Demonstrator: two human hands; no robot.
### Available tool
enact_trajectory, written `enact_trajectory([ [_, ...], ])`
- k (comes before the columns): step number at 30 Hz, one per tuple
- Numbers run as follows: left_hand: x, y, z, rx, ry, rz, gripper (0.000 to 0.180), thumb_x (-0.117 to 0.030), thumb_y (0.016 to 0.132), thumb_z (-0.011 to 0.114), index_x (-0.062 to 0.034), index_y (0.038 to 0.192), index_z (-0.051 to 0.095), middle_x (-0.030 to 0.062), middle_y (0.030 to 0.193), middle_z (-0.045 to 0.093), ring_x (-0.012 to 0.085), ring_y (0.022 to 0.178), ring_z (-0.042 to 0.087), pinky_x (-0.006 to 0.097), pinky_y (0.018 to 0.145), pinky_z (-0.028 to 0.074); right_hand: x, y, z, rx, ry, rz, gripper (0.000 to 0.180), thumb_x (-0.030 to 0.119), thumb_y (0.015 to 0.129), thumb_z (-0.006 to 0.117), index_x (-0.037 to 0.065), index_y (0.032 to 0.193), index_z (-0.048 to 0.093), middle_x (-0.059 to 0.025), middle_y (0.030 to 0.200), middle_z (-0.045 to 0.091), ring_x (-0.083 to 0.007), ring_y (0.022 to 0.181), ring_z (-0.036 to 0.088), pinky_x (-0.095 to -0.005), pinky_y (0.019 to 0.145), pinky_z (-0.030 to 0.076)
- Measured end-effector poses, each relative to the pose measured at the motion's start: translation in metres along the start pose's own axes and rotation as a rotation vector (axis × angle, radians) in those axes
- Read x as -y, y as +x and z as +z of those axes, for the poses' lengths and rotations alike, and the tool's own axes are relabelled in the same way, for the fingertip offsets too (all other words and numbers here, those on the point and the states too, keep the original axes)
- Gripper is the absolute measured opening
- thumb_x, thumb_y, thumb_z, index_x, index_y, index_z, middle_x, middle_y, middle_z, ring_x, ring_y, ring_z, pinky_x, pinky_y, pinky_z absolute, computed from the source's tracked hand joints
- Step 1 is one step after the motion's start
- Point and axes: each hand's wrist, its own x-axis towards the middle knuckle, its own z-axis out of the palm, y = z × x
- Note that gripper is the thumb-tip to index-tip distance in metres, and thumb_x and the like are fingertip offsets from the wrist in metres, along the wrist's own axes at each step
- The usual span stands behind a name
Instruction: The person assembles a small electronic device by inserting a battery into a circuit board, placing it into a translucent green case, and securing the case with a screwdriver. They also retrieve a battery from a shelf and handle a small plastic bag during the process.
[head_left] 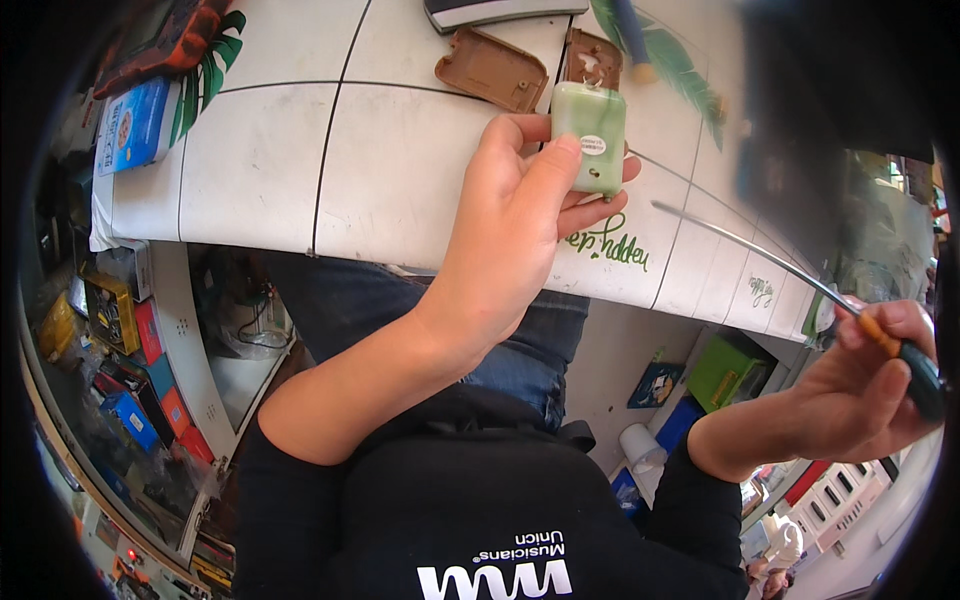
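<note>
My left hand is closed around a light green, rounded plastic case, above the table's near edge. The thumb lies across its face, beside a small white oval sticker, and a small dark hole shows near its lower end. Off to the right, my right hand grips a screwdriver with an orange and dark green handle. Its long thin shaft points up and left toward the case, and its tip is apart from it. Just beyond the case lies a brown plastic shell, with a second brown piece partly hidden behind the case.
The white tiled tabletop has dark seams and printed green leaves. A blue and white box and an orange-black object sit at the far left. Below, packed shelves stand left, and a green box lies under the table.
</note>
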Motion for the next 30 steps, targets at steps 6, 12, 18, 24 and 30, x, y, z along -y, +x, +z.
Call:
enact_trajectory([
  [6, 0.0, 0.0, -0.002, 0.018, -0.014, -0.004, 0.027, -0.018, 0.097, 0.037, 0.003, 0.115, 0.036, 0.0259, 0.116, 0.054, 0.0313, 0.112, 0.056, 0.038, 0.093, 0.048, 0.008, 0.005, 0.031, 0.188, -0.172, -0.044, 0.031, 0.015, 0.086, 0.06, -0.014, 0.088, 0.051, -0.0224, 0.077, 0.059, -0.0225, 0.054, 0.064, -0.0271, 0.053, 0.056],
  [12, 0.002, 0.001, -0.003, 0.024, -0.073, 0.019, 0.027, -0.016, 0.096, 0.04, 0.0071, 0.11, 0.035, 0.022, 0.104, 0.058, 0.0225, 0.098, 0.061, 0.031, 0.086, 0.052, 0.004, 0.002, 0.039, 0.055, -0.065, -0.068, 0.027, 0.011, 0.083, 0.061, -0.015, 0.083, 0.053, -0.0219, 0.076, 0.06, -0.0232, 0.055, 0.065, -0.0266, 0.055, 0.056],
  [18, 0.002, 0.002, -0.002, 0.009, -0.075, 0.022, 0.027, -0.016, 0.096, 0.04, 0.0072, 0.11, 0.035, 0.0222, 0.104, 0.057, 0.0225, 0.099, 0.061, 0.03, 0.086, 0.052, 0.003, 0.003, 0.029, 0.163, -0.064, -0.015, 0.017, 0.007, 0.077, 0.064, -0.009, 0.079, 0.059, -0.0215, 0.081, 0.061, -0.0227, 0.058, 0.066, -0.0264, 0.059, 0.056],
  [24, 0.002, 0.002, -0.004, 0.021, -0.07, 0.02, 0.026, -0.016, 0.096, 0.04, 0.0066, 0.109, 0.036, 0.0221, 0.105, 0.057, 0.0225, 0.098, 0.061, 0.03, 0.086, 0.052, -0.003, 0.016, 0.012, 0.494, -0.127, -0.172, 0.008, 0.003, 0.072, 0.066, 0.006, 0.08, 0.066, -0.0222, 0.094, 0.058, -0.0214, 0.065, 0.067, -0.0279, 0.064, 0.056],
  [30, 0.003, 0.001, -0.004, 0.009, -0.055, 0.025, 0.026, -0.015, 0.097, 0.04, 0.0064, 0.11, 0.034, 0.0213, 0.104, 0.058, 0.0202, 0.097, 0.06, 0.031, 0.087, 0.051, -0.002, 0.026, 0.008, 0.612, -0.17, -0.203, 0.027, 0.003, 0.075, 0.064, 0.005, 0.101, 0.056, -0.0231, 0.094, 0.058, -0.0236, 0.064, 0.067, -0.0279, 0.063, 0.056],
])
